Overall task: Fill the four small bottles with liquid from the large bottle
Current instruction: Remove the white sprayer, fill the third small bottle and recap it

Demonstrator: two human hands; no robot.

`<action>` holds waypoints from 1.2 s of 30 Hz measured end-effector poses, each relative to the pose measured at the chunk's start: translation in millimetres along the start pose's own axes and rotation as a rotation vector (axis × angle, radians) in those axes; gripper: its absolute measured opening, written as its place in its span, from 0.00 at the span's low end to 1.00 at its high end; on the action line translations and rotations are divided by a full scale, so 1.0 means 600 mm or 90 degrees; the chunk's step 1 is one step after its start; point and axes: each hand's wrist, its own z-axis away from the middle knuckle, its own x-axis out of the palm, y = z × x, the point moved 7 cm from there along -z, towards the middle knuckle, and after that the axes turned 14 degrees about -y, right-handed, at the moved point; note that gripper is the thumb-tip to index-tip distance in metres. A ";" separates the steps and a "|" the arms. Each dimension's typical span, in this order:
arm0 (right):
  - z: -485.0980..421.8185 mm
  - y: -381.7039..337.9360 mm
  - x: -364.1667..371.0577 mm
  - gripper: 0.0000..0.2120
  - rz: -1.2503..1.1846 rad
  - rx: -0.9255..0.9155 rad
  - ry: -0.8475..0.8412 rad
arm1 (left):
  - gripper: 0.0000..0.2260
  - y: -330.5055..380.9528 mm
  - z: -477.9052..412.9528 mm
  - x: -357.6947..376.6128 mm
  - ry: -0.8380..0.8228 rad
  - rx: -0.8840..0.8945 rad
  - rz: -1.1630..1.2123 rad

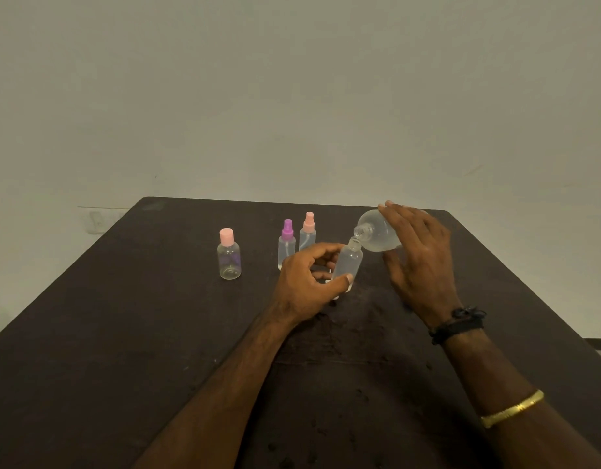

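forearms enter from the bottom edge, a gold bangle (512, 408) on the right one and a black wrist band (458, 321) further up.

small open bottle (350, 262): uncapped, tilted, lifted off or barely on the table (123, 333), centre-right. left hand (306, 279) grips it low, thumb across the lower body. fill level too faint to read.

large bottle (377, 231): tipped nearly on its side, open neck pointing down-left, mouth just above the small bottle's mouth. right hand (417, 255) grasps its body from above, fingers spread over it, thumb under. no stream visible; cannot tell if liquid is running.

left of the pour: purple spray bottle (286, 247) and pink spray bottle (307, 231), upright, capped, side by side, near the left hand. pink-capped round bottle (228, 257) stands well apart, further left.

dark specks on the table near the hands may be drips.

risks, as i judge them:
- both mouths are narrow and both bottles are hand-held, so a small wobble could send liquid down the outside.
- too steep a tip of the large bottle may glug and overshoot.
- clear liquid in clear plastic makes overfilling easy to miss.
- left knuckles sit close to the spray bottles and could knock them.
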 end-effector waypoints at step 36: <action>0.010 0.020 0.119 0.42 -0.342 0.307 -0.069 | 0.19 -0.017 0.004 -0.038 0.113 -0.043 -0.042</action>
